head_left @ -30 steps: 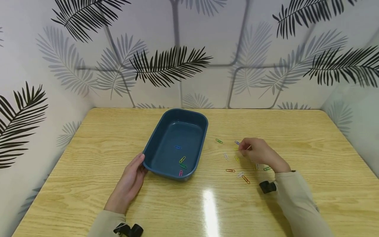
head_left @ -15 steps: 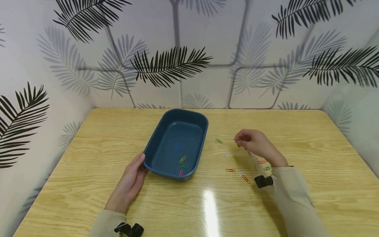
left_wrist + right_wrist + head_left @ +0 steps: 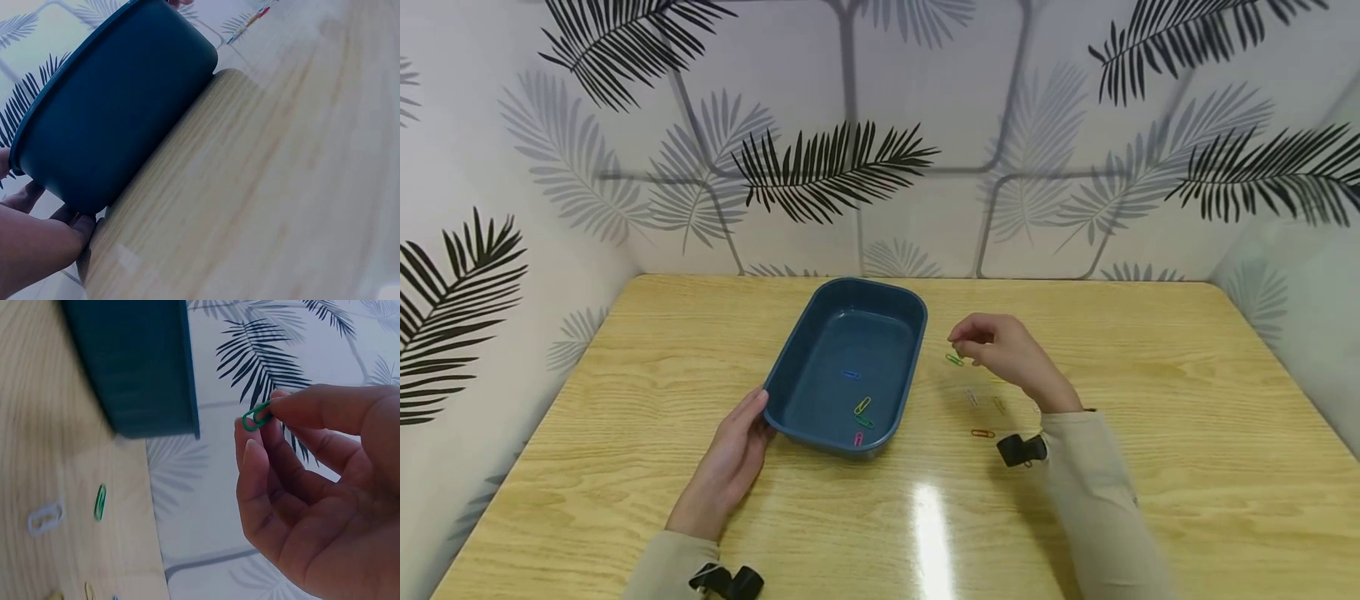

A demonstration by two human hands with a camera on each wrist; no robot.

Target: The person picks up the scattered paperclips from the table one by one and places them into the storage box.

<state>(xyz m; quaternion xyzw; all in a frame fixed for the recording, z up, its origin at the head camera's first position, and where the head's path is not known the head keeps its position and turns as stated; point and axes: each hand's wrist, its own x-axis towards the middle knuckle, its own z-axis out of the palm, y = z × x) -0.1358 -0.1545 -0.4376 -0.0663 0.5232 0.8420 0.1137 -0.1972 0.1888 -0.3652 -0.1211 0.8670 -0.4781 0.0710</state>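
Note:
My right hand (image 3: 1003, 354) is above the table just right of the blue basin (image 3: 917, 342), pinching a green paper clip (image 3: 250, 422) between thumb and fingertips. My left hand (image 3: 730, 462) holds the basin at its near left corner. The thumb lies at the rim, and in the left wrist view the fingers (image 3: 78, 228) reach around the lower side. Inside the basin are a blue paper clip (image 3: 851, 375), a yellow one (image 3: 862, 406), a green one (image 3: 865, 422) and a pink one (image 3: 858, 438).
Loose paper clips lie on the wooden table (image 3: 1187, 400) right of the basin, among them a green clip (image 3: 954, 360), a white clip (image 3: 972, 397) and an orange clip (image 3: 982, 433). Others are hidden beneath the right hand and sleeve. A patterned wall (image 3: 925, 217) stands behind the table.
My right hand has moved left and slightly away from me, from over the scattered clips toward the basin, carrying the green paper clip. The left hand and the basin have stayed put.

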